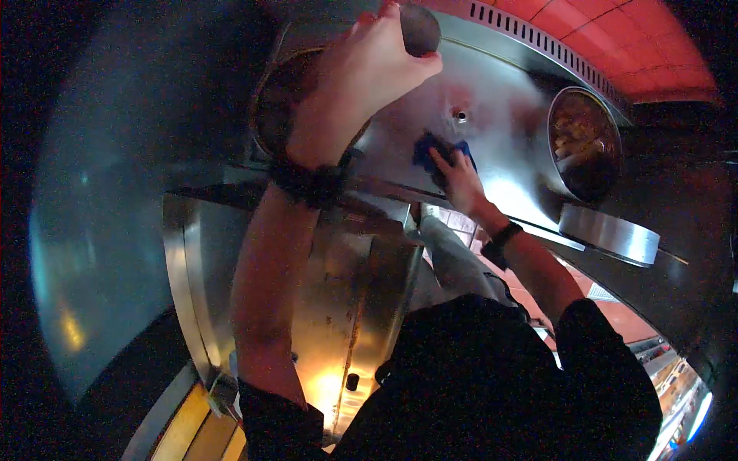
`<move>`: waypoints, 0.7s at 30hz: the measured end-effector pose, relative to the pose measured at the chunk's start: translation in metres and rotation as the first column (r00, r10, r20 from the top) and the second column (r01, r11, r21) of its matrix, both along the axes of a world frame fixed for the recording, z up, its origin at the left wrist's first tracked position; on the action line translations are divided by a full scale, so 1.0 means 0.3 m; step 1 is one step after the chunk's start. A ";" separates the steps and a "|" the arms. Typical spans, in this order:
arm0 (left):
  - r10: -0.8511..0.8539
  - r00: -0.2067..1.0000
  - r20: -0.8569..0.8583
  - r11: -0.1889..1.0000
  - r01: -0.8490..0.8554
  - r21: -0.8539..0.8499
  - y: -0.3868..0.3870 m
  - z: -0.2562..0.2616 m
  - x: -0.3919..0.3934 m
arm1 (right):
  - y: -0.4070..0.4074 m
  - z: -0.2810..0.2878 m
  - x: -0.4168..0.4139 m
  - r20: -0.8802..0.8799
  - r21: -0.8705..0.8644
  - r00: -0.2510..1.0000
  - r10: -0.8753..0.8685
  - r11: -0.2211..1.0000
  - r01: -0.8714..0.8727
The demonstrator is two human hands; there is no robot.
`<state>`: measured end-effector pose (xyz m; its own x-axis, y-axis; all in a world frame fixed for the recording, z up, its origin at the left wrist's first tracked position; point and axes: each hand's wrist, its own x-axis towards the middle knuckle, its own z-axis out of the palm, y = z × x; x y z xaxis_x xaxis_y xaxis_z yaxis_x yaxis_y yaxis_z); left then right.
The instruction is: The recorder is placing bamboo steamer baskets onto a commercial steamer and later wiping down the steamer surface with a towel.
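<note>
My left hand [398, 57] is at the top of the view, its thumb and fingers around a dark rounded object [420, 31] whose kind I cannot tell. Lower and to the right, my right hand [458, 173] presses a dark blue cloth [426, 155] against the shiny metal surface [403, 127]. Just above the cloth, a small round metal fitting with a dark hole [461, 116] sits in that surface. My left forearm partly hides a large round pot [277, 98].
A round metal pot with chunky food [579, 129] stands at the right. Nearer me is a shallow round metal pan [608, 233]. A slotted metal strip [542, 40] runs below red tiles [611, 34]. A steel cabinet [346, 276] stands below my left forearm.
</note>
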<state>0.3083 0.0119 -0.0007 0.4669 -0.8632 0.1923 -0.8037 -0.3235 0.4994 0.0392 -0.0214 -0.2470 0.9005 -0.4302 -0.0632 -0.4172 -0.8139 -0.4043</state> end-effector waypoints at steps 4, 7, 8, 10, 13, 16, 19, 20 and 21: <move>0.021 0.993 -0.115 0.988 -0.004 0.152 0.004 0.142 -0.102 | -0.058 -0.025 -0.228 0.153 0.027 0.988 -0.026 0.999 0.022; 0.046 0.993 -0.112 0.969 -0.017 0.247 0.000 0.224 -0.136 | -0.215 -0.094 -0.288 0.051 0.581 0.941 -0.333 0.777 0.243; 0.040 0.991 -0.126 0.969 -0.008 0.248 0.005 0.222 -0.139 | -0.225 -0.083 -0.301 -0.002 0.801 0.884 -0.467 0.528 0.281; 0.020 0.997 -0.070 0.986 -0.008 0.168 0.025 0.205 -0.150 | -0.244 0.019 -0.271 0.044 0.977 0.832 -0.553 0.196 0.078; 0.031 0.997 -0.067 0.982 -0.018 0.191 0.050 0.230 -0.168 | -0.219 0.103 -0.132 -0.035 0.975 0.857 -0.514 -0.207 -0.085; 0.049 0.996 -0.070 0.978 -0.034 0.207 0.069 0.237 -0.188 | -0.200 0.069 0.025 -0.076 0.881 0.802 -0.593 -0.416 -0.224; 0.046 0.995 -0.089 0.980 -0.028 0.198 0.104 0.219 -0.180 | -0.114 0.185 0.138 -0.052 0.973 0.858 -0.511 -0.218 -0.070; 0.040 0.994 -0.100 0.980 -0.020 0.196 0.112 0.216 -0.176 | -0.098 0.211 0.151 -0.038 0.998 0.897 -0.441 -0.054 0.015; 0.040 0.995 -0.094 0.982 -0.021 0.189 0.114 0.219 -0.183 | -0.102 0.184 0.144 -0.001 1.000 0.904 -0.428 0.006 0.004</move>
